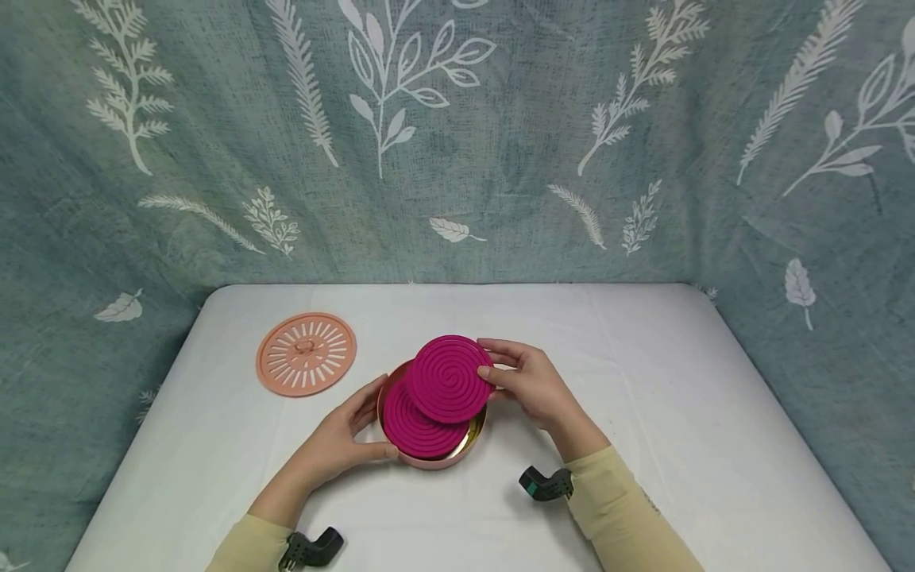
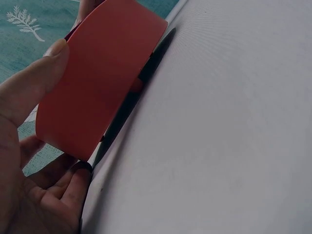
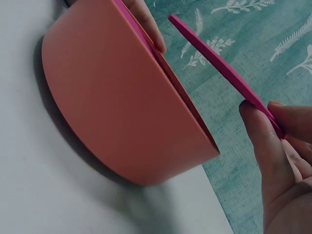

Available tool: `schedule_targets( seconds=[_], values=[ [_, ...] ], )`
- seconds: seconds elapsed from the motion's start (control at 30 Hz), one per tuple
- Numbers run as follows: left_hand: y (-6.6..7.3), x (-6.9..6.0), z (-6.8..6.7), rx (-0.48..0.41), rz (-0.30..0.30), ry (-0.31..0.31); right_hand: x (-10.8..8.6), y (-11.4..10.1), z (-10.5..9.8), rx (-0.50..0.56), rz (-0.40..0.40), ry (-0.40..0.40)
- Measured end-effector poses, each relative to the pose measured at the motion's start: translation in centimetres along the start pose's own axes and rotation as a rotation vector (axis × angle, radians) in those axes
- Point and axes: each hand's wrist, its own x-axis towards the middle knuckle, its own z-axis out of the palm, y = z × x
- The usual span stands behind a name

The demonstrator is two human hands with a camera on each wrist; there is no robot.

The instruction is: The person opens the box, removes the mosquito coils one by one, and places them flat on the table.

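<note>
Tan sleeves (image 1: pixel 632 512) lie nearest the head camera. Beyond, the left hand (image 1: pixel 336 445) clasps a round container (image 1: pixel 431 465), while the right hand (image 1: pixel 532 385) pinches the upper disc (image 1: pixel 452 377) by its right edge, above the container and partly over the lower disc (image 1: pixel 420 435), spiral face up. Held at one edge only, it could tip or slip, and a low sideways move might catch the rim. Left wrist view: thumb and fingers span the container's wall. Right wrist view: the upper disc shows edge-on and slanted, apart from the container; being round, it has no long axis.
</note>
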Motion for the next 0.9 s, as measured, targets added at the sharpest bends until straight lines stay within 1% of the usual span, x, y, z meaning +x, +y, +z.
schedule_targets(
  seconds=[0.23, 0.43, 0.57, 0.73, 0.9],
  values=[
    [0.2, -0.1, 0.1, -0.008, 0.006, -0.006, 0.3, 0.2, -1.0, 0.066, -0.011, 0.075],
    [0.3, 0.1, 0.1, -0.017, 0.015, -0.012, 0.8, 0.2, -2.1, 0.099, -0.027, 0.128],
    [0.2, 0.1, 0.1, -0.015, 0.02, -0.01, 1.2, 0.2, -3.3, 0.105, -0.049, 0.151],
    [0.2, 0.2, 0.0, -0.003, 0.03, -0.001, 1.7, 0.4, -5.0, 0.106, -0.035, 0.186],
    [0.2, 0.2, 0.0, 0.007, 0.007, 0.015, 2.3, 0.7, -6.4, 0.089, -0.014, 0.221]
  ],
)
